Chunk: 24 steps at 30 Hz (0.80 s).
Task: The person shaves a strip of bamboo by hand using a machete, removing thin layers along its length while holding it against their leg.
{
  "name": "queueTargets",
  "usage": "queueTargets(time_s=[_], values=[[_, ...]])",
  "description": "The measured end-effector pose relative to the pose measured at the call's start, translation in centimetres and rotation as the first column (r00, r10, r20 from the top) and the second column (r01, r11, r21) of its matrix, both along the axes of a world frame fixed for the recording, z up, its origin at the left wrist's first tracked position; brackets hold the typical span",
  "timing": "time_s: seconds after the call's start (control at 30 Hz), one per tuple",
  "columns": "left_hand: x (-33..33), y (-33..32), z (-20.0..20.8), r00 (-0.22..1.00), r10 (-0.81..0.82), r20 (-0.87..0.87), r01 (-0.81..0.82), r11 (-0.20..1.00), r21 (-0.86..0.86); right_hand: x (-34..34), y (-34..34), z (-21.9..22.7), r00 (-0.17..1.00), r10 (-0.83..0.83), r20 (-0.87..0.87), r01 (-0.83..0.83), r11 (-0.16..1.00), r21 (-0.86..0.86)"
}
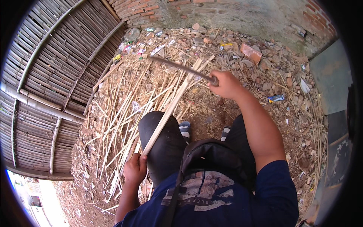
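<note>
My left hand point(135, 170) is closed around the near end of a long pale bamboo strip point(169, 112). The strip slants up and away to the right across my left thigh, its far end beyond my knee. In my closed right hand point(226, 86) is the handle of a long, narrow, dark-bladed knife point(172, 64). Its blade points left and crosses over the strip near the far end; whether the edge touches it I cannot tell. Many thin split bamboo strips point(121, 121) lie in a loose pile on the ground, left of my legs.
A bamboo slat wall point(56, 64) stands on the left, a brick wall point(227, 17) at the far side. Rubble, wood shavings and litter cover the ground, with a broken brick point(251, 53) and a blue wrapper point(276, 98). Grey panels point(331, 75) lean at right.
</note>
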<state>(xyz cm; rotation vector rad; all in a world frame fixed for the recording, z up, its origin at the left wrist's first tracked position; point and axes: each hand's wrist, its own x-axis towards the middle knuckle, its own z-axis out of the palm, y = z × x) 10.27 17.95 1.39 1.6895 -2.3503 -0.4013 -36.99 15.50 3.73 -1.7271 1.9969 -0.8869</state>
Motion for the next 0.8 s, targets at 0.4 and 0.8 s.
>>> queueTargets(time_s=[0.4, 0.8], values=[[-0.5, -0.6, 0.7, 0.996, -0.086, 0.027, 0.078, 0.972, 0.222, 1.7, -2.4, -4.3, 0.983, 0.161, -0.090, -0.142, 0.972, 0.189], [0.2, -2.1, 1.6, 0.991, -0.105, -0.086, 0.129, 0.919, 0.372, 0.3, -3.1, -5.4, 0.983, -0.026, 0.183, -0.039, 0.940, 0.340]])
